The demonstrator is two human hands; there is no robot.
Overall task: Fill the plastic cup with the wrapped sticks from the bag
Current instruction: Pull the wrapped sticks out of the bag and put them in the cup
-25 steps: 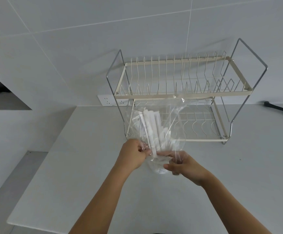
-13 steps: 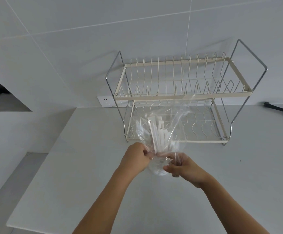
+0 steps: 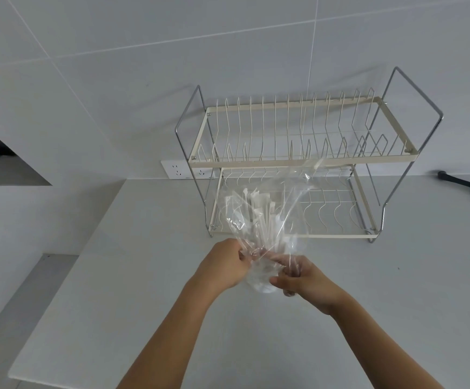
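Observation:
A clear plastic bag [image 3: 289, 197] holds several white wrapped sticks [image 3: 261, 220] standing nearly upright above the counter, in front of the dish rack. Under the bag sits a transparent plastic cup [image 3: 261, 286]; only its rounded lower part shows between my hands. My left hand [image 3: 225, 268] pinches the bag's lower left side. My right hand [image 3: 304, 279] grips the crumpled plastic on the right, fingers curled against the cup's side. The sticks' lower ends are hidden behind my fingers and the gathered plastic, so I cannot tell how deep they reach into the cup.
A cream two-tier wire dish rack [image 3: 284, 161] stands against the wall just behind the bag. A wall socket [image 3: 176, 169] lies left of it. A black tool [image 3: 463, 183] rests at the far right. The counter [image 3: 144, 304] ends at its left edge.
The bundle of sticks has sunk a little and stands more upright. The bag's loose top has folded over to the right. Both hands stay gripped in nearly the same place.

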